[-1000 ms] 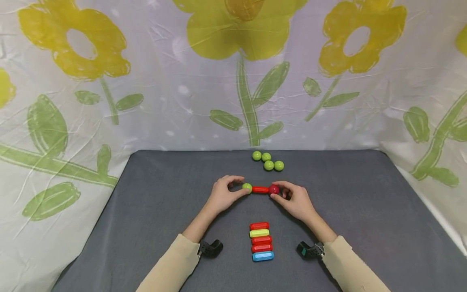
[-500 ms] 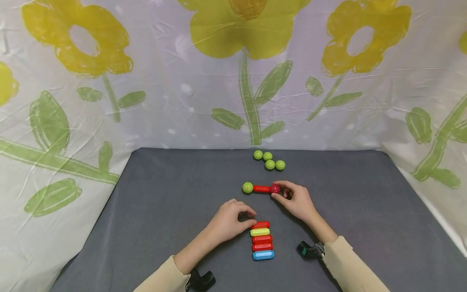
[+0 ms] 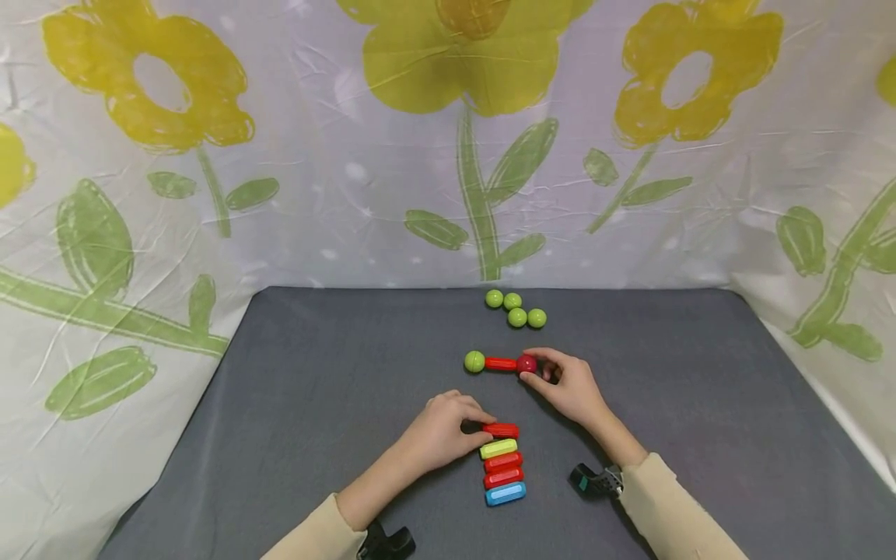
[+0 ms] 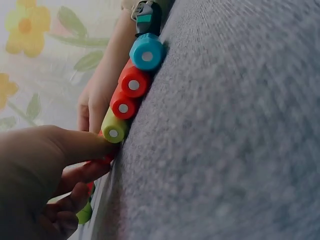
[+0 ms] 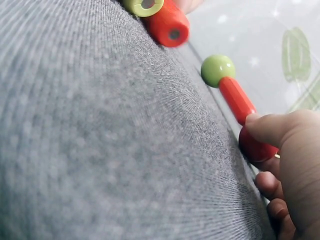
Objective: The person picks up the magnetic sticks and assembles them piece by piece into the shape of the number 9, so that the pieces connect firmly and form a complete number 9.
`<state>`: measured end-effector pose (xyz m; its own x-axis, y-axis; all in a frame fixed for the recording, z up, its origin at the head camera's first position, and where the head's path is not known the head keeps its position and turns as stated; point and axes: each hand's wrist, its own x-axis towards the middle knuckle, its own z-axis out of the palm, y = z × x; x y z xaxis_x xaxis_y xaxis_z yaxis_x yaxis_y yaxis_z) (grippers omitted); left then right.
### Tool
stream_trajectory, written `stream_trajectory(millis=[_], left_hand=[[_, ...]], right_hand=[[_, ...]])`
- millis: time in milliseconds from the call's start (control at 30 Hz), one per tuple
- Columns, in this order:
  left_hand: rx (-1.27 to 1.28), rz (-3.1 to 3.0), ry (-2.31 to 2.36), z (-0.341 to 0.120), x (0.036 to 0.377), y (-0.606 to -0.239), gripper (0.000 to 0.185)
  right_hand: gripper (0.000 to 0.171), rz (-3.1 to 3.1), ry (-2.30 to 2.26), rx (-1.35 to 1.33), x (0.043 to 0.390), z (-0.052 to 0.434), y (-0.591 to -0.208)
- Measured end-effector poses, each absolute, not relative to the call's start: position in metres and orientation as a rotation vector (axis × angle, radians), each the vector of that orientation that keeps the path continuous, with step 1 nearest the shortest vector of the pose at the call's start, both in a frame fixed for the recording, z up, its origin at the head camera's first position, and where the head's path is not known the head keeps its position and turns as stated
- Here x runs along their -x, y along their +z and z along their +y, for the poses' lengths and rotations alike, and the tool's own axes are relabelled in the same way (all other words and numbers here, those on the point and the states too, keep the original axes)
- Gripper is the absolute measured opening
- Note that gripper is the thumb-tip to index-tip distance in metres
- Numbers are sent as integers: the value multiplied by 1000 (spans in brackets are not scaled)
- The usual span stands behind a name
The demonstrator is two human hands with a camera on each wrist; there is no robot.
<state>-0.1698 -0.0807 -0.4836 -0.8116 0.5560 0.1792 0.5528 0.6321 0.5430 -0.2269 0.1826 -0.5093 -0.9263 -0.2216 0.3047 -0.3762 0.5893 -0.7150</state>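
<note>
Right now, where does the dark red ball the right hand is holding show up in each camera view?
Head: the dark red ball sits right of centre, at the right hand.
Left wrist: not in view.
Right wrist: at the right edge, under the thumb.
Shared landmark: the red stick that joins it to the green ball.

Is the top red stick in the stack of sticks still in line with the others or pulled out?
Pulled out: the left hand pinches the top red stick, now angled off the yellow-green stick.

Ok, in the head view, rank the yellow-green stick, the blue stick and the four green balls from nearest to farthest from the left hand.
1. Yellow-green stick, just right of the left hand.
2. Blue stick, bottom of the stack.
3. Four green balls, at the far edge.
</note>
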Motion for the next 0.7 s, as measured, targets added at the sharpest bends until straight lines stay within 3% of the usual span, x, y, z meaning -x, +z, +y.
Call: stream_trajectory(millis=[400,700], left_hand=[[-239,3114,1273,-96,179,-481,13],[-257,3020,1277,-88,182,-487,21]], right_hand=[[32,-2637,1245,-504,226,182,-507],[33,-2656,1227,-486,226,182,-507]])
